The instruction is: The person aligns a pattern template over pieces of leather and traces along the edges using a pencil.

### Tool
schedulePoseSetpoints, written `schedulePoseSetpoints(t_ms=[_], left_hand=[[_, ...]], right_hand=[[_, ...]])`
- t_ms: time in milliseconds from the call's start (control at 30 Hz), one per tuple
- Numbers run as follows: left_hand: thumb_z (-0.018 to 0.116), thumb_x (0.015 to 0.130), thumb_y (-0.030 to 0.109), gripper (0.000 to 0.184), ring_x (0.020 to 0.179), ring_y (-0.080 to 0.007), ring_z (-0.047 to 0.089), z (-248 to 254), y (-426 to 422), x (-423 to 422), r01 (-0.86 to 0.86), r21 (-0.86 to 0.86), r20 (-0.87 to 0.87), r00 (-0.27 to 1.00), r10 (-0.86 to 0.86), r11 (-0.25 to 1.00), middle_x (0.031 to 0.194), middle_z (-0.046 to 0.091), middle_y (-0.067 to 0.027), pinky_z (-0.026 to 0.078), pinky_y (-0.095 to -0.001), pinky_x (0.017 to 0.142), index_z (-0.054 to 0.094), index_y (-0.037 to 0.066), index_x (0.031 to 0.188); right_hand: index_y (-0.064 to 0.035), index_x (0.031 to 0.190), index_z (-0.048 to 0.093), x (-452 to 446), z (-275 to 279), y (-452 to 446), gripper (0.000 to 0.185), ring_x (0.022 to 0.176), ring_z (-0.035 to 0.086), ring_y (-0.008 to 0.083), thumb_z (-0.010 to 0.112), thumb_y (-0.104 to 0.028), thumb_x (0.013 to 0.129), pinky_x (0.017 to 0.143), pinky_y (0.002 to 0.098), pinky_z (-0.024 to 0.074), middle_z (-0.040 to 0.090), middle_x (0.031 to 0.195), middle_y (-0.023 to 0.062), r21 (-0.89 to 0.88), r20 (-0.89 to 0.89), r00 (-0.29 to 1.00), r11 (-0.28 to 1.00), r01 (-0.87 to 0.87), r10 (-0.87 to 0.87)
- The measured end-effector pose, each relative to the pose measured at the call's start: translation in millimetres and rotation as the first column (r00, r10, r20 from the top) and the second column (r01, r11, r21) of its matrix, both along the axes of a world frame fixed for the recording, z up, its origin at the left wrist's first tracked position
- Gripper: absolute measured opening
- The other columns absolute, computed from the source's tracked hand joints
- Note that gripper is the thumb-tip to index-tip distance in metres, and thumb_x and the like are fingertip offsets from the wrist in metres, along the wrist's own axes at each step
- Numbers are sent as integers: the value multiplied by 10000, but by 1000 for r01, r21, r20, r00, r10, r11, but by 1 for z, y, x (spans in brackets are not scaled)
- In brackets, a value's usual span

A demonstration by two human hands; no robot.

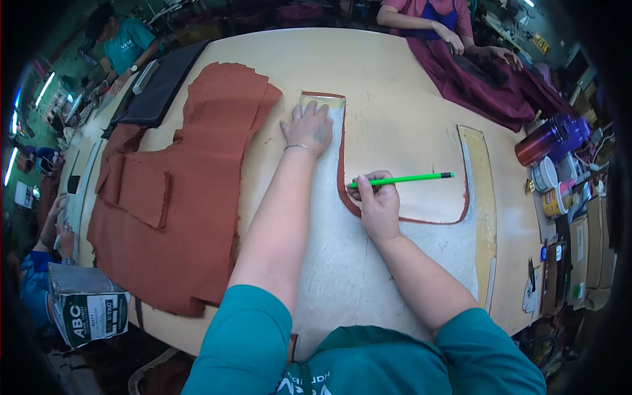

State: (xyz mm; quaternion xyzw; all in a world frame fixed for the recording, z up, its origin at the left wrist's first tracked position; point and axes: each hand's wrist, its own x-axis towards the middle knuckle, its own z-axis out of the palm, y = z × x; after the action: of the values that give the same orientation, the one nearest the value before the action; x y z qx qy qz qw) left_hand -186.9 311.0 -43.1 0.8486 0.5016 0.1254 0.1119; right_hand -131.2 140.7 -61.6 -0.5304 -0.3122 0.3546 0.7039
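My left hand [309, 130] lies flat, fingers spread, on the upper left arm of a pale grey U-shaped pattern template [408, 263] edged with yellowish tape. My right hand [380, 209] is closed around a green pencil [421, 178]. Its writing end is at the template's inner left edge, hidden by my fingers, while the black end points right. A narrow margin of rust-coloured fabric [341, 158] shows from under the template along the inner curve and at the top left end. I cannot tell whether the pencil touches the fabric.
Rust fabric pieces [191, 217] lie to the left on the table [368, 59], near a black folder-like item [164, 82]. A co-worker handles maroon cloth [447, 82] at the back right. A tumbler [543, 141] and tubs [545, 174] stand at the right edge, above small snips [531, 273].
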Motion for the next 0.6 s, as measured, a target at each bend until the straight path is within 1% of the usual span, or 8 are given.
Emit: schedulePoseSetpoints(t_ms=[33, 133, 200, 233, 267, 333, 400, 600], left_hand=[[394, 877, 319, 408, 1288, -271, 220, -2, 7, 6, -40, -14, 17, 999, 40, 999, 1390, 280, -12, 191, -588, 993, 402, 222, 1273], [379, 873, 331, 420, 1302, -276, 184, -10, 10, 4, -28, -24, 50, 998, 29, 999, 1402, 256, 5, 147, -622, 990, 386, 238, 1282], [369, 875, 335, 422, 1306, -285, 177, -8, 9, 4, -49, -24, 43, 998, 50, 998, 1408, 245, 10, 133, -629, 990, 379, 239, 1286], [364, 875, 337, 423, 1308, -289, 173, -7, 8, 4, -59, -22, 35, 998, 60, 998, 1411, 240, 12, 126, -633, 990, 376, 240, 1288], [361, 876, 338, 423, 1309, -291, 171, -7, 7, 5, -62, -30, 24, 998, 63, 998, 1413, 236, 13, 121, -635, 990, 375, 241, 1288], [355, 878, 340, 422, 1311, -294, 168, -6, 8, 6, -72, -28, 2, 997, 72, 997, 1417, 229, 17, 112, -639, 991, 374, 243, 1288], [350, 882, 339, 411, 1310, -296, 175, -6, 9, 6, -69, -25, 11, 998, 69, 997, 1416, 230, 14, 111, -636, 994, 383, 239, 1280], [348, 884, 346, 428, 1309, -294, 173, -7, 9, 5, -67, -28, -3, 998, 67, 997, 1414, 232, 10, 121, -621, 1002, 351, 236, 1298]], right_hand=[[-14, 895, 424, 1, 2, -1, 121, 721, 585, 133, 492, -114, 887, 666, 230, 499, 571, 813, 87, -18, 34, 999, 1000, -10, 10], [-6, 888, 457, 20, 20, 17, 161, 698, 578, 129, 501, -160, 887, 647, 231, 489, 575, 798, 80, -202, -29, 993, 973, -115, 111], [2, 864, 496, 45, 34, 61, 204, 664, 562, 120, 517, -200, 879, 622, 232, 473, 578, 780, 77, -235, 299, 947, 971, -46, 117], [9, 842, 522, 55, 34, 93, 219, 633, 546, 113, 528, -207, 874, 606, 238, 461, 577, 749, 73, -97, 366, 927, 994, -44, 77], [15, 867, 516, 72, 31, 129, 233, 631, 548, 119, 548, -216, 862, 600, 245, 465, 577, 736, 70, -66, 508, 851, 991, -115, 133], [22, 892, 516, 78, 29, 187, 256, 640, 558, 123, 572, -224, 849, 605, 252, 473, 585, 743, 79, -68, 444, 883, 989, -134, 150], [29, 914, 516, 81, 19, 227, 274, 666, 572, 136, 585, -226, 840, 619, 258, 481, 595, 775, 93, -160, 502, 846, 980, -114, 180], [36, 938, 543, 71, 0, 257, 326, 716, 613, 209, 607, -257, 808, 656, 304, 492, 621, 820, 135, -199, 652, 735, 977, -73, 188]])
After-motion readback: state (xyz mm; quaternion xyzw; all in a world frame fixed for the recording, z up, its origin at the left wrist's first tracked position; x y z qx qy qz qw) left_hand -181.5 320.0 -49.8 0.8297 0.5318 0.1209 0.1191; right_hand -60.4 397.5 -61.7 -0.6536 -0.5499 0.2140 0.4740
